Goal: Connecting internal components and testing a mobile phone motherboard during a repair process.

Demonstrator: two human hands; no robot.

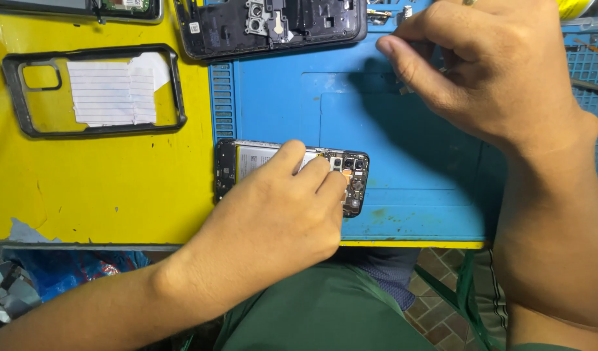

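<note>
I have the opened phone (290,174) lying flat on the blue mat (416,169), at about 6 o'clock on the mat, close to its near edge. Its back is off, so the battery and the small camera parts at its right end are bare. My left hand (279,221) rests on top of it, fingers (315,170) curled and pressed down around the middle, so the hand works as a clamp and holds nothing. My right hand (487,65) is up at 1 o'clock, well apart from the phone, thumb and forefinger pinched together on something small; I cannot tell what it is, the fingers hide most of it.

To do this well, I judge that the left hand should press on the frame and the battery face only, and stay clear of the bare parts at the right end. The pinch on the right should stay light and low over the mat, so that a dropped piece lands on blue rubber and not on the floor tiles below.

A second opened phone shell (273,26) sits at 11 o'clock, touching the mat's far edge. An empty black case (94,91) with a slip of lined paper (114,91) inside lies on the yellow table (117,195) at 9 o'clock, out of the way.
</note>
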